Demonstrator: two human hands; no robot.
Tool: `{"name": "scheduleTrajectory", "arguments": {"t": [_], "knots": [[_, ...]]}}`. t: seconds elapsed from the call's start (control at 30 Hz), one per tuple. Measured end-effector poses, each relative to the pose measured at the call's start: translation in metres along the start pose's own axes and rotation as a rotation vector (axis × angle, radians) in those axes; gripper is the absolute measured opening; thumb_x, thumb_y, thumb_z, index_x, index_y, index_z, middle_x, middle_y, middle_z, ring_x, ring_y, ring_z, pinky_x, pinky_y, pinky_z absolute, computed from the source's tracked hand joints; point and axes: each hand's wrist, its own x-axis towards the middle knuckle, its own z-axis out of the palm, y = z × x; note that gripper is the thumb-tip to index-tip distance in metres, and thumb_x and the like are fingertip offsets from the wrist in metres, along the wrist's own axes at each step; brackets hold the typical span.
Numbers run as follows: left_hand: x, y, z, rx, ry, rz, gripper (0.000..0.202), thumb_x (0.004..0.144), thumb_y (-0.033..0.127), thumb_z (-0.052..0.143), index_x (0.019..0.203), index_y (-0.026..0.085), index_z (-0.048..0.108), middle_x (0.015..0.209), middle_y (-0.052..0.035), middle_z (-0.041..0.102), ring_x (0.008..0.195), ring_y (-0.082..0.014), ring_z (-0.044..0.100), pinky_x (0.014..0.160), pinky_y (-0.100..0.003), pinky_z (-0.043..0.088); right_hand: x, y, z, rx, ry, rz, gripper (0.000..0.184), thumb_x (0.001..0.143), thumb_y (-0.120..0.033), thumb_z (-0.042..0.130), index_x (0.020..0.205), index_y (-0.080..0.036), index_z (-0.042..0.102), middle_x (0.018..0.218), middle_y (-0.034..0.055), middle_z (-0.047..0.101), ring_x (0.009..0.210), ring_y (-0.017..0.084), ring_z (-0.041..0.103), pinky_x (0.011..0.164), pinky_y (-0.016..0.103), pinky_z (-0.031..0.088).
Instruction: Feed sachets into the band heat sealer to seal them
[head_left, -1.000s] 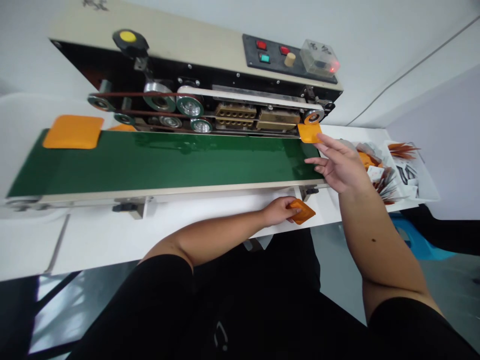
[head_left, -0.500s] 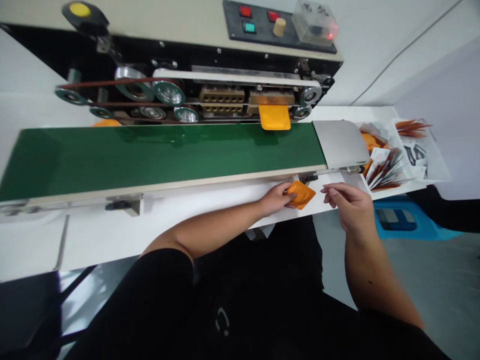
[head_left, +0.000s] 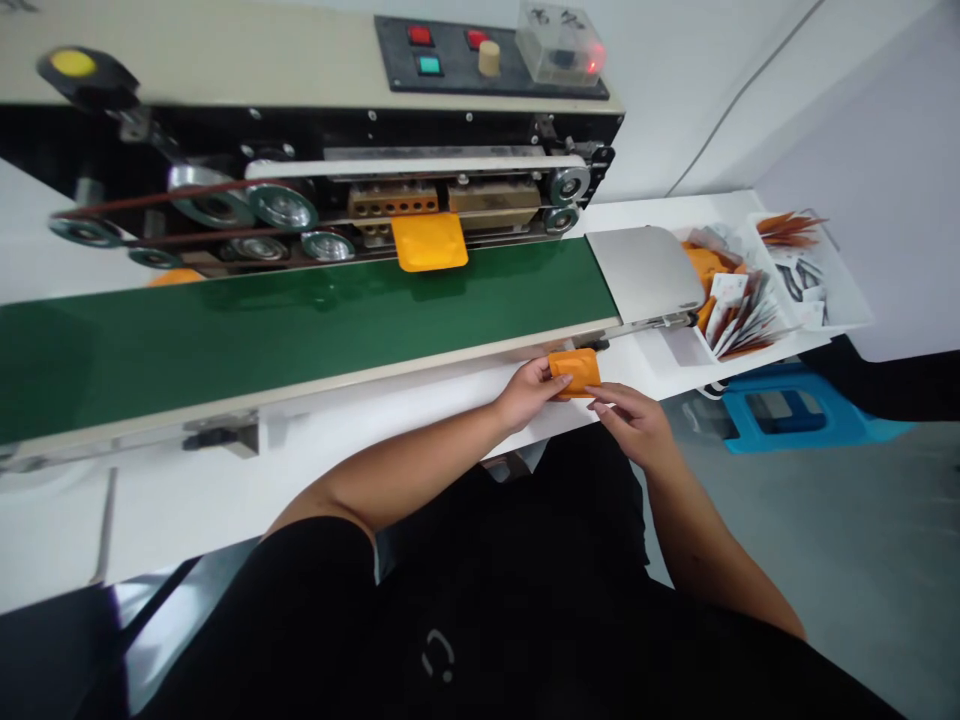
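Note:
My left hand (head_left: 529, 390) pinches a small orange pouch (head_left: 576, 371) at the white table's front edge, just below the conveyor's right end. My right hand (head_left: 628, 418) has come in from the right, and its fingertips meet the pouch's lower right corner. A second orange pouch (head_left: 429, 243) rides the green belt (head_left: 300, 320), its top edge caught under the sealing jaws of the band sealer (head_left: 315, 130). Another orange piece (head_left: 174, 278) peeks out at the belt's far left under the rollers.
A grey metal infeed plate (head_left: 645, 272) ends the belt at right. Beyond it white trays (head_left: 757, 290) hold orange pouches and sachets. A blue stool (head_left: 787, 412) stands below right. The sealer's control panel (head_left: 480, 55) has red and green buttons.
The pouch on the belt has travelled left along the sealing jaws. My right hand left the infeed end and came down to the pouch held by my left hand. The view shifted right.

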Motion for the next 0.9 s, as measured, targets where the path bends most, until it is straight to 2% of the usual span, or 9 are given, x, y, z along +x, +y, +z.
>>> {"name": "scheduleTrajectory", "arguments": {"t": [0.13,0.2,0.3,0.4,0.53,0.73,0.9], "knots": [[-0.001,0.002,0.001,-0.068,0.02,0.002,0.067,0.078,0.059,0.091,0.124,0.015,0.07,0.121,-0.011,0.075,0.103,-0.0188,0.072,0.085,-0.028,0.058,0.004,-0.005,0.0,-0.033,0.045,0.005,0.026,0.098,-0.043,0.072,0.116,-0.03,0.086,0.119,0.0087,0.081,0.108,0.026,0.078,0.082,0.037,0.067],[-0.001,0.004,0.001,-0.116,0.014,0.002,0.064,0.082,0.062,0.087,0.124,0.016,0.071,0.122,-0.0109,0.074,0.107,-0.0201,0.071,0.083,-0.027,0.058,0.006,-0.008,-0.006,-0.045,0.108,0.036,0.025,0.098,-0.042,0.072,0.115,-0.03,0.086,0.119,0.0082,0.081,0.103,0.025,0.079,0.081,0.038,0.067],[0.0,0.006,0.0,-0.166,-0.032,0.015,0.061,0.086,0.066,0.08,0.124,0.019,0.071,0.125,-0.0116,0.073,0.113,-0.0225,0.069,0.079,-0.026,0.058,0.009,-0.016,-0.02,0.01,0.212,0.086,0.024,0.098,-0.042,0.074,0.114,-0.029,0.087,0.109,0.0068,0.082,0.082,0.021,0.076,0.073,0.037,0.065],[0.001,0.009,-0.002,-0.166,-0.076,0.014,0.055,0.09,0.067,0.075,0.114,0.017,0.073,0.118,-0.0124,0.074,0.111,-0.0224,0.068,0.08,-0.027,0.058,0.022,-0.026,-0.036,0.132,0.323,0.081,0.024,0.096,-0.046,0.077,0.11,-0.028,0.086,0.1,0.0069,0.081,0.071,0.02,0.073,0.064,0.036,0.062],[0.0,0.014,-0.001,-0.152,-0.085,-0.007,0.051,0.094,0.065,0.07,0.108,0.017,0.072,0.112,-0.012,0.074,0.102,-0.0192,0.067,0.079,-0.026,0.056,0.063,-0.042,-0.051,0.234,0.408,0.06,0.036,0.095,-0.054,0.076,0.113,-0.023,0.082,0.108,0.0109,0.08,0.081,0.025,0.079,0.06,0.035,0.06],[-0.002,0.017,0.0,-0.13,-0.084,-0.017,0.054,0.092,0.068,0.071,0.107,0.016,0.071,0.105,-0.0105,0.072,0.096,-0.018,0.066,0.077,-0.025,0.053,0.144,-0.047,-0.059,0.301,0.358,0.089,0.039,0.092,-0.055,0.078,0.116,-0.025,0.078,0.13,0.0086,0.076,0.08,0.018,0.08,0.051,0.025,0.057],[-0.001,0.014,-0.001,-0.128,-0.089,-0.01,0.055,0.092,0.068,0.07,0.108,0.015,0.07,0.102,-0.01,0.071,0.096,-0.0181,0.065,0.078,-0.027,0.052,0.181,-0.043,-0.057,0.315,0.311,0.091,0.035,0.094,-0.051,0.076,0.118,-0.026,0.077,0.135,0.0076,0.074,0.08,0.016,0.08,0.05,0.022,0.055]]}}
